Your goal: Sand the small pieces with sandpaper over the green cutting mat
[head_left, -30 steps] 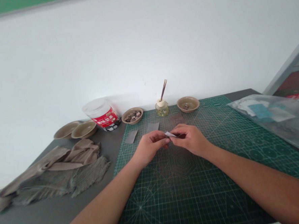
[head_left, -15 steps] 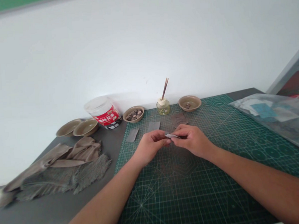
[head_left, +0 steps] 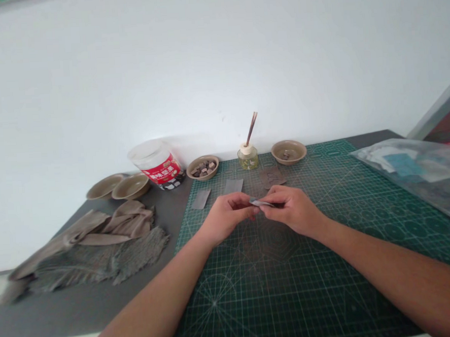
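Above the green cutting mat (head_left: 235,285), a small grey piece that looks like sandpaper (head_left: 260,203) is pinched between both hands. My right hand (head_left: 292,209) grips its right end between thumb and fingers. My left hand (head_left: 230,214) is closed at its left end, thumb below and forefinger above. Whether a smaller item sits inside the piece is hidden by the fingers. Just beyond the hands, two flat grey sheets (head_left: 201,199) and a brownish square sheet (head_left: 272,178) with dark marks lie on the mat.
A bowl of small brown pieces (head_left: 203,168), a reed diffuser (head_left: 248,157) and a bowl with few bits (head_left: 289,152) stand along the wall. To the left are a plastic tub (head_left: 162,167), two bowls (head_left: 130,186) and a crumpled cloth (head_left: 100,247). A clear bag (head_left: 411,167) lies right.
The view has shifted slightly, so the background sits a little higher and further right. Both hands keep the grey piece pinched, with only a slight shift of the fingers.
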`<state>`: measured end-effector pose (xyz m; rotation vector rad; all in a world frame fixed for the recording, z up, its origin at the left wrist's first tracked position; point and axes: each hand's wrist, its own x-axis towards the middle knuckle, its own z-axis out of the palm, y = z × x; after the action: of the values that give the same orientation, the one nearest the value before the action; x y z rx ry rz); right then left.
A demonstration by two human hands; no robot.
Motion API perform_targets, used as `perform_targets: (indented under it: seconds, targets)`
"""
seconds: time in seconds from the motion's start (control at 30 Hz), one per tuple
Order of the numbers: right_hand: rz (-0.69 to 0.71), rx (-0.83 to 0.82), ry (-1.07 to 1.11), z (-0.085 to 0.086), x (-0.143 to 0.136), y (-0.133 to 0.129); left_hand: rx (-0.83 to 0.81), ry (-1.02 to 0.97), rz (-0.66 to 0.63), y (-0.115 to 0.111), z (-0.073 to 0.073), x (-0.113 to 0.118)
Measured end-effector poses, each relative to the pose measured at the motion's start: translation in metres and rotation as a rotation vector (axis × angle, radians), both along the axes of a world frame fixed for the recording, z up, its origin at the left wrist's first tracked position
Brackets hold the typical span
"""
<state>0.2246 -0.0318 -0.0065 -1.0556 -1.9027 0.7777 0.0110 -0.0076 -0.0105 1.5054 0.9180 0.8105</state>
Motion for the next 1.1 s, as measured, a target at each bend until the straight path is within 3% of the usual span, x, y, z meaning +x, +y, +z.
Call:
perform_targets:
  seconds: [1.1]
  targets:
    - [0.013, 0.163, -0.064, 0.003, -0.005, -0.011, -0.002, 0.06, -0.111, 0.0, 0.001, -0.006]
